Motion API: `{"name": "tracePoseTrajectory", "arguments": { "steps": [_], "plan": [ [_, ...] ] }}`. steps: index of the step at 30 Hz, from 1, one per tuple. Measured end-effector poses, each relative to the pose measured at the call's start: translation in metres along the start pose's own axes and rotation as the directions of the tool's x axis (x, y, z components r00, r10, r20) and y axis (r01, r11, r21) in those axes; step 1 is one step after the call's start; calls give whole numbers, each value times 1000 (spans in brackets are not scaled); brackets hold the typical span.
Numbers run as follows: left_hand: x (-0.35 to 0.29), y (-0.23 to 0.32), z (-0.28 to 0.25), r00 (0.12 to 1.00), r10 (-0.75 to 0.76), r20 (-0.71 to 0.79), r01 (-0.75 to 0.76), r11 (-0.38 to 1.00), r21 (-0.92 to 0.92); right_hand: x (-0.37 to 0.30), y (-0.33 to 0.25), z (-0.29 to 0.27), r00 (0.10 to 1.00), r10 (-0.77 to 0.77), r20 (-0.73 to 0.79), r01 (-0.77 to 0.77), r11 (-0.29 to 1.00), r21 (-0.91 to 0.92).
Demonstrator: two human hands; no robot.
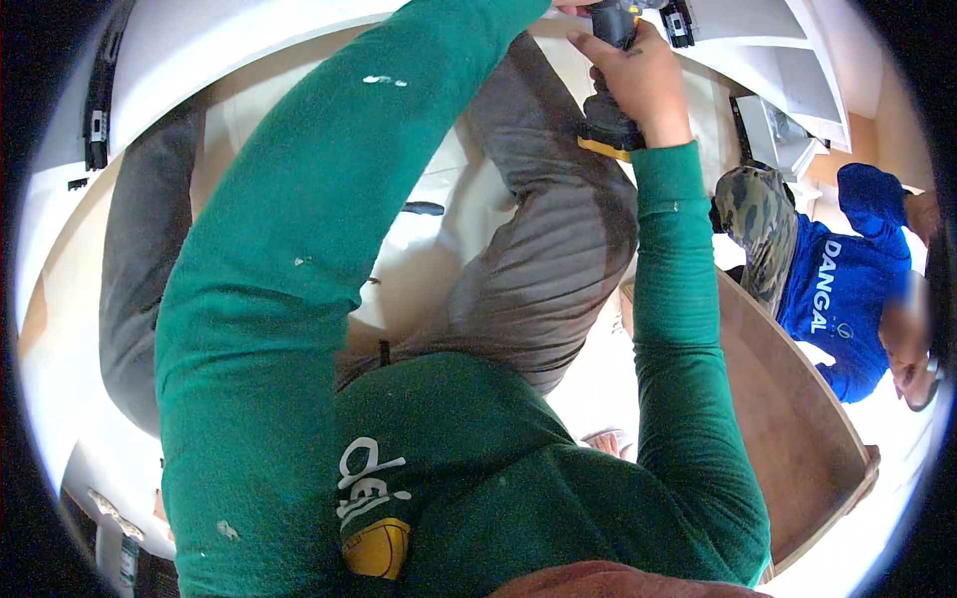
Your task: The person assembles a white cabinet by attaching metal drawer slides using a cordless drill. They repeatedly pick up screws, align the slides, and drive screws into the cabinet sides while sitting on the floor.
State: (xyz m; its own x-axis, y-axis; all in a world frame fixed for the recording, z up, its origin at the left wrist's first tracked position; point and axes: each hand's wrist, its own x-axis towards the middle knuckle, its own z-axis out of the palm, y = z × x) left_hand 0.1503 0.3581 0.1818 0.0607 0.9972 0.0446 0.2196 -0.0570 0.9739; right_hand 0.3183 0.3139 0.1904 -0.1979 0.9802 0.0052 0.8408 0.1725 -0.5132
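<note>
My right hand (648,85), at the top right of centre, is closed around the grip of a black-and-yellow cordless drill (610,115). The drill's base points down toward my wrist, and its head reaches the upper edge of the picture. Only a sliver of my left hand (570,5) shows beside the drill's head; its fingers are mostly cut off by the picture edge. Close to the drill, a black drawer slide (679,22) is on the white cabinet (743,20). Whether the drill touches the slide or a screw, I cannot tell.
Another black drawer slide (97,125) is on a white panel at the far left. A small dark object (424,208) lies between my legs. To my right stands a brown wooden panel or box (797,439). Beyond it is a person in a blue top (832,299).
</note>
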Motion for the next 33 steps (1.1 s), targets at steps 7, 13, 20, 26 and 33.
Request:
{"name": "tracePoseTrajectory", "arguments": {
  "steps": [7, 13, 20, 26, 33],
  "plan": [
    [2, -12, 2, 999, -13, -39, 11, 997, -70, 2, -3, 4, 1000, 15, 11, -15, 999, -48],
    [7, -12, 7, 997, -74, -3, 74, 995, -65, 0, -4, 3, 998, 48, 28, -46, 996, -82],
    [7, -12, 9, 996, -86, -15, 84, 989, -123, 5, 3, 4, 999, 35, 13, -34, 996, -88],
    [7, -15, 9, 996, -83, -15, 80, 982, -169, 6, 6, 7, 1000, 13, -28, -17, 989, -146],
    [9, -15, 13, 994, -111, 9, 111, 968, -224, 5, 11, 7, 1000, 5, -21, -8, 990, -140]
  ]
}}
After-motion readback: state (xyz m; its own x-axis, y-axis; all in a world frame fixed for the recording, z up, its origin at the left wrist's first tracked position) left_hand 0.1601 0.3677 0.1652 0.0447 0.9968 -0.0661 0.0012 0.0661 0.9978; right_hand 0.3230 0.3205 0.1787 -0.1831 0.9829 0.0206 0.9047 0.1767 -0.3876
